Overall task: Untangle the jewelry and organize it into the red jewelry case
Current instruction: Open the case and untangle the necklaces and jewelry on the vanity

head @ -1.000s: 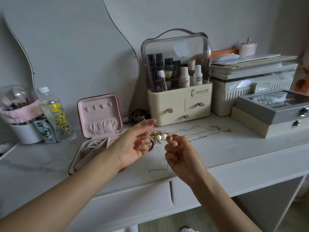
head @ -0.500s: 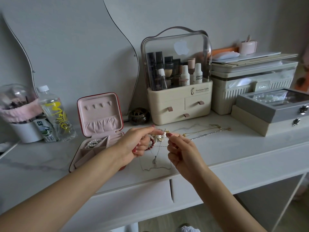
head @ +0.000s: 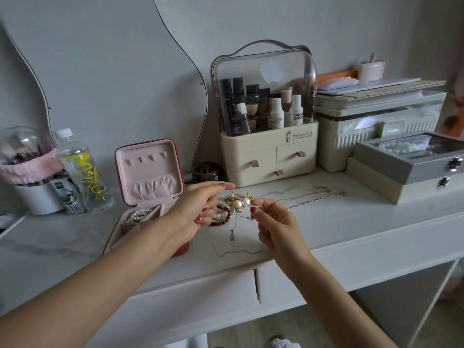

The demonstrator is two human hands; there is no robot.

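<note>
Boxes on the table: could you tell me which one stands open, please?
The red case at left, lid upright showing pink lining; the grey box and others are closed.

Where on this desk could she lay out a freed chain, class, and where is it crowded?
Bare marble lies right of the right hand, between the long chains and the desk edge. Another bare stretch lies left of the red case, in front of the bottle. It is crowded between the hands, at the tangle.
</note>
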